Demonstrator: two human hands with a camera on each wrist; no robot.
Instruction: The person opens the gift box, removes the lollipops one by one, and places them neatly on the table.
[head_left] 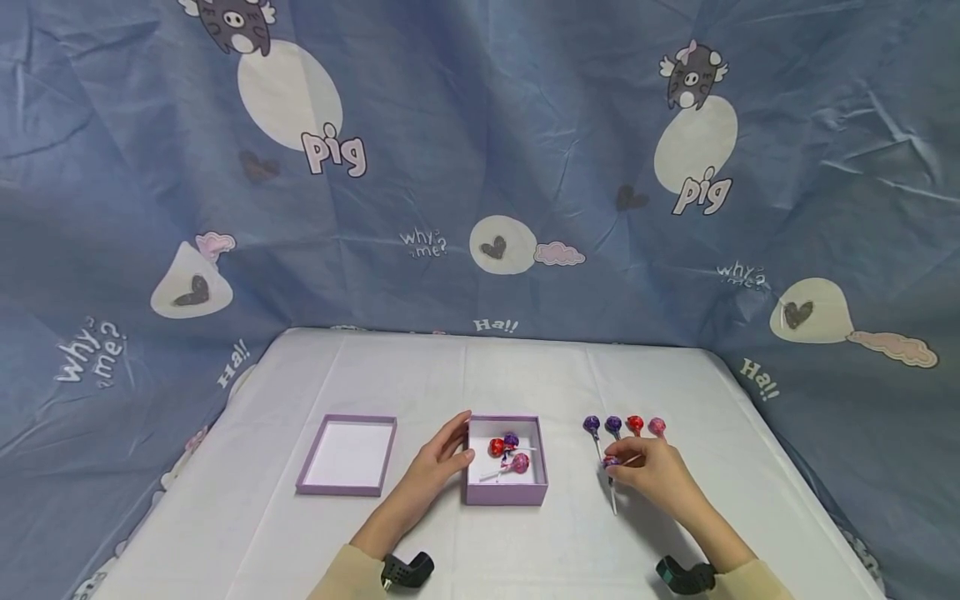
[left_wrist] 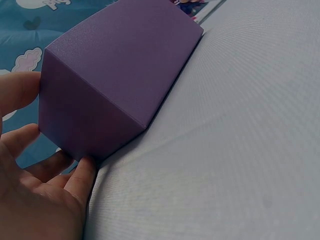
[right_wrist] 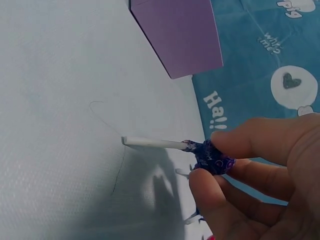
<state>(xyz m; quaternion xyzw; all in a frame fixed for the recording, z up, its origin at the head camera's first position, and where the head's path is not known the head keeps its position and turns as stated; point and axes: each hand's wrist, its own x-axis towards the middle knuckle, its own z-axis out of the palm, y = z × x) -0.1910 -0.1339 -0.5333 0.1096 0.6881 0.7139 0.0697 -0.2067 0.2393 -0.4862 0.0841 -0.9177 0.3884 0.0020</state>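
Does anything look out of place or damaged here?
Only a thin, dark, hair-like strand on the plain white cloth, seen by the white stick of the purple-wrapped lollipop in the right hand; it looks stray. Nothing appears spilled or damaged.

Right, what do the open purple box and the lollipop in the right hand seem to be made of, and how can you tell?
Box: probably stiff cardboard with a smooth, matte purple finish, judging by flat walls and crisp edges.
Lollipop: wrapper looks like thin printed plastic or foil, crinkled where gathered; smooth white stick, perhaps plastic or paper.
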